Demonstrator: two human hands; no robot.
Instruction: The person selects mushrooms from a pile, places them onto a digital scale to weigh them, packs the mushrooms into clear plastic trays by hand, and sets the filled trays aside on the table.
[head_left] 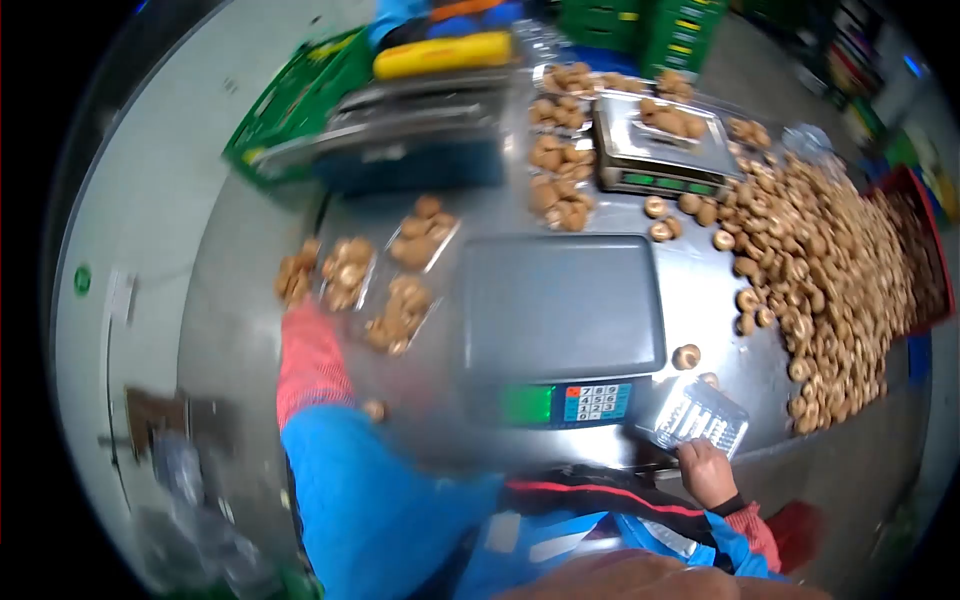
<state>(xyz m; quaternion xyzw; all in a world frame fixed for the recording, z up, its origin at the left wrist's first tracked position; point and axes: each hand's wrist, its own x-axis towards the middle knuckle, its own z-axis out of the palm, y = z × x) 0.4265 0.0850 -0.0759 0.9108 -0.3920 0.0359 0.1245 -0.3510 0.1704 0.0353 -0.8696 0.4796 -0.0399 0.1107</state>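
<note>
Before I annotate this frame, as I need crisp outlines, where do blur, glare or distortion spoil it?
Head view: blur smears the left sleeve and the yellow cylinder; glare streaks the clear tray in the right hand and whitens patches of the steel tabletop; wide-lens distortion curves the wall, with black corners.

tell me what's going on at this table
The person's right hand grips a clear plastic tray at the near edge of the table, beside the front scale. The left hand, blurred, is at some mushrooms on the left, with three filled trays nearby. Loose mushrooms lie heaped on the right, more sit on the back scale.
</note>
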